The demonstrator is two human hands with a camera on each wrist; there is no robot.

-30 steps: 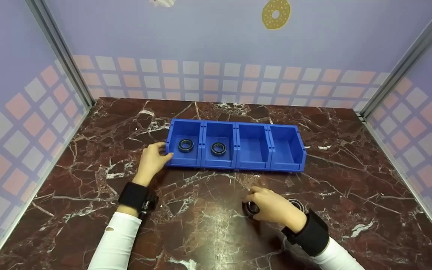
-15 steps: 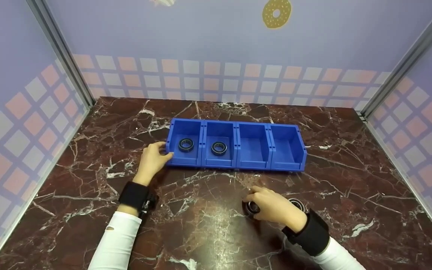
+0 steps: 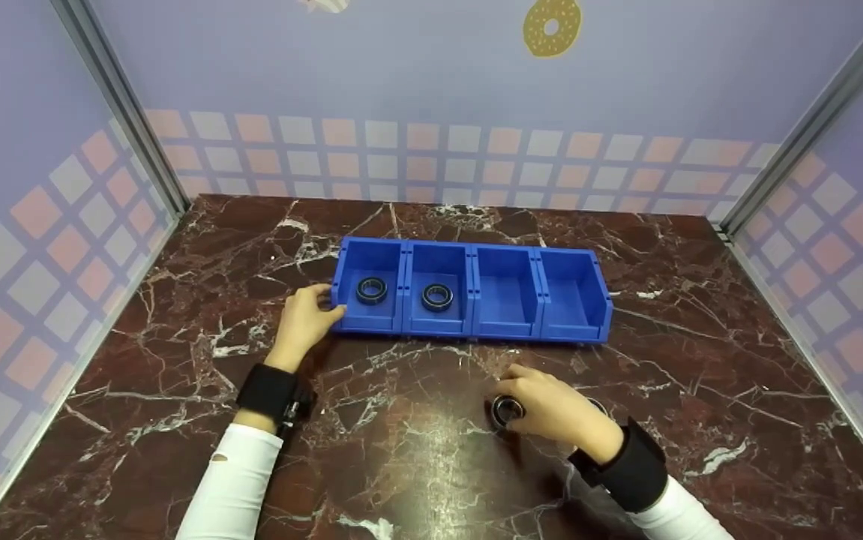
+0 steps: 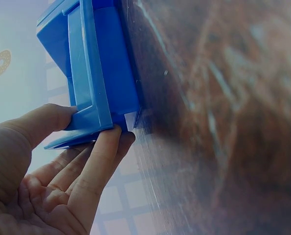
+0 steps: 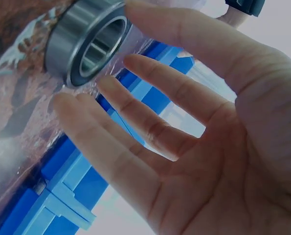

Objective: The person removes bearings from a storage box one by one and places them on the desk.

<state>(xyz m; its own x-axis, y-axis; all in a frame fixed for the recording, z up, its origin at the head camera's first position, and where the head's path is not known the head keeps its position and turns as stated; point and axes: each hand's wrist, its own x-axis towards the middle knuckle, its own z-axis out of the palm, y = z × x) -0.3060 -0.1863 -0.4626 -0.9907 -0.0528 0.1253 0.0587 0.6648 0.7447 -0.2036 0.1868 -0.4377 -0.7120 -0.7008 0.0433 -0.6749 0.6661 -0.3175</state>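
My left hand (image 3: 304, 322) pinches the left end wall of a row of joined blue storage bins (image 3: 437, 328), thumb inside and fingers outside, as the left wrist view shows. One black-rimmed ball bearing (image 3: 372, 290) lies in the leftmost bin, and another bearing (image 3: 437, 298) in the bin beside it. In front of the bins, my right hand (image 3: 555, 409) is at a bearing (image 3: 507, 412) on the table. The right wrist view shows its fingers spread and apart from this bearing (image 5: 89, 44); the thumb tip is at its rim, contact unclear.
Partly hidden behind the right hand, a further bearing (image 3: 597, 406) lies on the table. The two right-hand bins hold nothing visible. Patterned panels (image 3: 468, 157) enclose the marble-look table (image 3: 401, 457) at the back and sides.
My right hand has shifted slightly right, uncovering more of the bearing at its fingertips and covering more of the one behind. The left hand and the bins have stayed put.
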